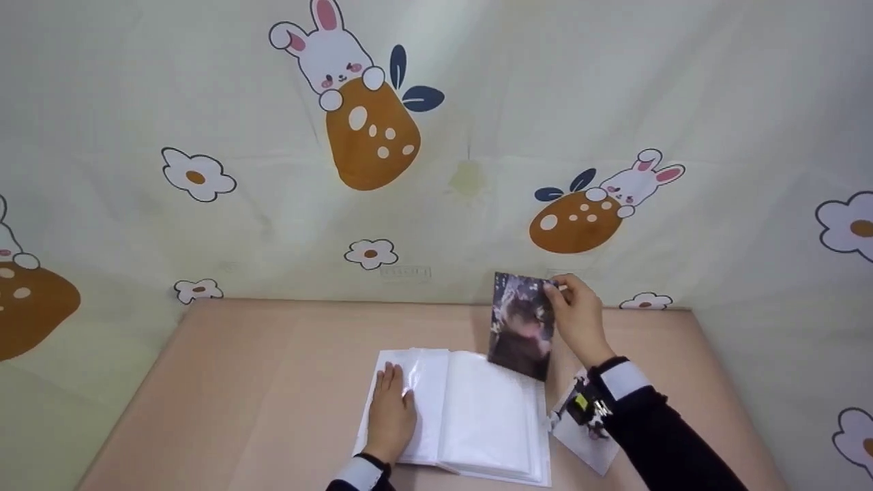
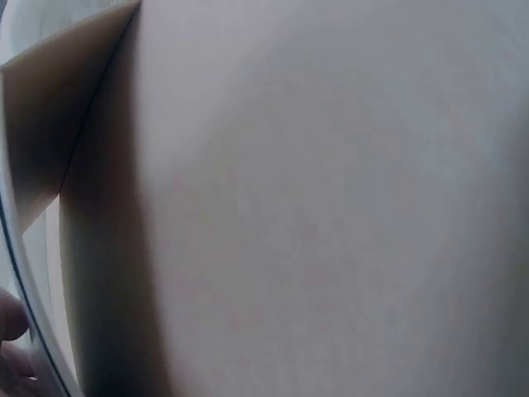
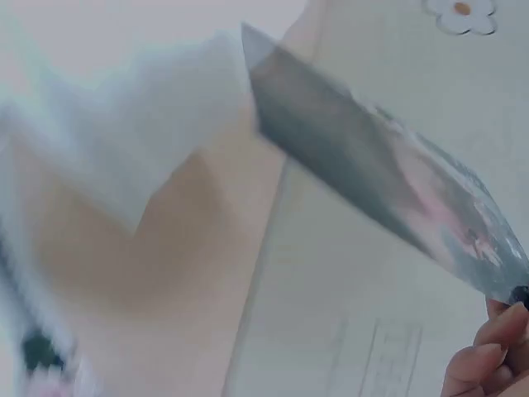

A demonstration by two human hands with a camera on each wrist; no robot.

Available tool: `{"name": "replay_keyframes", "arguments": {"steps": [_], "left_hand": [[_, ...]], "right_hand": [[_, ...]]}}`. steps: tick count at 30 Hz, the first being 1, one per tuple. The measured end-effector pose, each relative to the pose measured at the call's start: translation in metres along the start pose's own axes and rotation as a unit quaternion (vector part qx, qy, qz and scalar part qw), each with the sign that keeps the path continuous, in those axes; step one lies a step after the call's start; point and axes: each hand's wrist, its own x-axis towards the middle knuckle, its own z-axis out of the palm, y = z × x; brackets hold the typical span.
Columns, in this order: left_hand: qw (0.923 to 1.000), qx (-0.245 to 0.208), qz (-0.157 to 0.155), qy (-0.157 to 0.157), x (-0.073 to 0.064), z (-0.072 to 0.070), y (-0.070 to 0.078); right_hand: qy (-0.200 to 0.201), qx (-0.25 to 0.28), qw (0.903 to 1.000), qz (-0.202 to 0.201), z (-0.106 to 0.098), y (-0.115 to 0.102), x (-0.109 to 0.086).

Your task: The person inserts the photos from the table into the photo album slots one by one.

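An album with clear sleeves [image 1: 487, 416] lies spread on the table, its visible pages white. My left hand [image 1: 392, 416] rests on the left page with its fingers straight, near the outer edge. In my right hand [image 1: 578, 317], thumb and fingers pinch the upper right corner of a dark photo [image 1: 522, 327] with a pinkish middle. That photo is raised upright over the album's far right corner. The right wrist view shows the same photo [image 3: 380, 165] at a slant, with the fingertips [image 3: 479, 364] at its end. A second, paler photo [image 1: 586, 457] lies right of the album, partly hidden by the sleeve.
The tan table [image 1: 273, 382] extends around the album and meets a pale curtain [image 1: 470, 225] printed with rabbits and flowers along its far edge. In the left wrist view a blurred pale surface [image 2: 331, 207] fills most of the frame.
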Motion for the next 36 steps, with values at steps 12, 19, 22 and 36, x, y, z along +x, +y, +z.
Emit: {"name": "replay_keyframes", "arguments": {"steps": [12,19,22,36], "left_hand": [[0.9779,-0.168,-0.117,0.042,0.014,-0.022,0.002],[0.9786,-0.172,-0.097,0.059,0.012,-0.023,0.004],[0.9789,-0.171,-0.09,0.065,0.011,-0.023,0.004],[0.977,-0.184,-0.09,0.061,0.011,-0.022,0.002]], "right_hand": [[-0.014,0.245,0.9562,0.16,0.074,-0.012,0.0],[-0.014,0.255,0.9516,0.171,0.089,0.004,-0.002],[-0.021,0.265,0.9488,0.17,0.095,0.008,-0.004],[-0.057,0.344,0.9134,0.21,0.119,0.006,-0.011]]}}
